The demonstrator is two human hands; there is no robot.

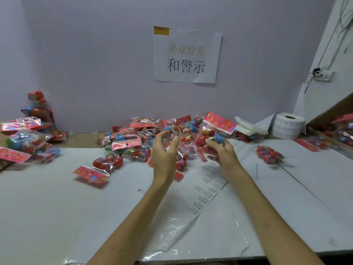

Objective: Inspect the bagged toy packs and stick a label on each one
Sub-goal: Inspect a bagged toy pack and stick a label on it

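Head view. Nearest the camera are two bare forearms, with crumpled clear film (191, 232) beneath them on the white desk (57, 207).

Right hand (222, 150): grip clamped round the lower part of one pack (212, 134). The pack is held up off the desk and tilted, with its header card uppermost.

Left hand (164, 150): raised just beside the right grip, fingers loosely curved and apart. Nothing is seen between them, though a label on a fingertip would be too small to tell.

Pack: clear bag with a pink spotted header card and red, yellow and blue balls inside. The plastic is glossy and crinkled, and probably slippery.

Label strip (208, 190): white backing with small printed labels, flat on the desk below the right grip.

Heap (133, 138): many like packs, beyond and left of the left grip.

Label roll (288, 127): well right of the right grip, by the wall.

Step, as judged: inspection of the held pack, with no label seen on it. The next move calls for the free hand to peel one label from the strip. That hand then presses it onto a flat patch of bag while the right grip steadies the pack.
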